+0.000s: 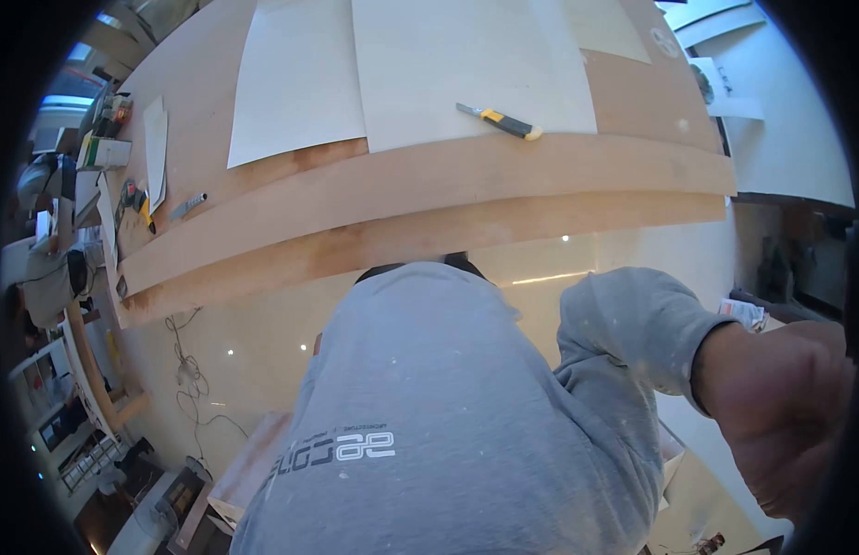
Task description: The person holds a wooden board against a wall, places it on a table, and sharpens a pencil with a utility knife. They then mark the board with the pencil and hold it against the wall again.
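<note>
My right hand [781, 407] is raised close to the camera at the right edge, out of the grey sleeve [624, 314]. It looks dark and blurred, its fingers are hard to make out, and I cannot see anything held in it. My left hand is out of view. Beyond my body, a yellow and black utility knife [508, 121] lies on a large white sheet [448, 74], its tip pointing left. Another white sheet [295, 83] lies beside it. A long wooden strip [429, 180] runs along the near edge of the wooden worktable [180, 69].
A second cutter [188, 205], a yellow and black tool [138, 203] and a narrow white offcut [156, 153] lie at the table's left end. A cable [191, 379] trails over the shiny floor. Large white panels [790, 111] stand at the far right.
</note>
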Demonstrator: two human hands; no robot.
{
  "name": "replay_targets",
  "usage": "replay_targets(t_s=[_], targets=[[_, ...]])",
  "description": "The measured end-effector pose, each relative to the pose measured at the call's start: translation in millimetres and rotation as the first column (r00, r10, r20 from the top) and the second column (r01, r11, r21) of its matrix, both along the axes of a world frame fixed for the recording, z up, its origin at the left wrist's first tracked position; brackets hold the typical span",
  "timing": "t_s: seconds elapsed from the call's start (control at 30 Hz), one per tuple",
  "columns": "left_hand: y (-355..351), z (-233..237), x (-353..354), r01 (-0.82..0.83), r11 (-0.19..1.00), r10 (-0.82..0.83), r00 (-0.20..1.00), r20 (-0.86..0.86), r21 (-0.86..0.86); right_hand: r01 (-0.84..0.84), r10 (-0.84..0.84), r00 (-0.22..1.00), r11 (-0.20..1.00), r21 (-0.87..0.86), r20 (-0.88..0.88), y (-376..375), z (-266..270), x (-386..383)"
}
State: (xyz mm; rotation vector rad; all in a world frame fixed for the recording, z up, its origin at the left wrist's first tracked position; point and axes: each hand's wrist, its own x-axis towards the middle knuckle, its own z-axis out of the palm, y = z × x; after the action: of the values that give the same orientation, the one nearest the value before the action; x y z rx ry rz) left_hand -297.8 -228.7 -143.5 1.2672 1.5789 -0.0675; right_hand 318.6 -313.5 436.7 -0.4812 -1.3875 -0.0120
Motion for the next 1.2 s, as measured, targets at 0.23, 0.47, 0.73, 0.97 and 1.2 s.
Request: replay_targets(t_s=[0.23,0.47,0.73,0.97,1.2], targets=[[-2,-4,-3,-0.014,1.0,0.014,1.0,0.015,-0.015,-0.032,0.032,0.999,0.999,0.005,0.008,11,10,-4],[9,-23,1,-0.004,1.0,0.005,0.999,0.044,-0.023,-0.016,0.016,0.999,1.0,-0.006,0.028,32,4,-19],[33,-48,-8,0.017,1.0,-0.016,0.995,0.103,-0.002,0.0,0.0,1.0,1.0,-0.011,0.027,41,6,-30],[66,-29,-6,0.065,0.996,-0.075,0.982,0.175,0.066,0.012,-0.011,1.0,0.999,-0.03,0.027,30,24,-24],[97,1,10,0.311,0.945,-0.321,0.942,0.097,0.105,-0.005,0.007,0.999,0.998,-0.057,0.044,34,25,-26]])
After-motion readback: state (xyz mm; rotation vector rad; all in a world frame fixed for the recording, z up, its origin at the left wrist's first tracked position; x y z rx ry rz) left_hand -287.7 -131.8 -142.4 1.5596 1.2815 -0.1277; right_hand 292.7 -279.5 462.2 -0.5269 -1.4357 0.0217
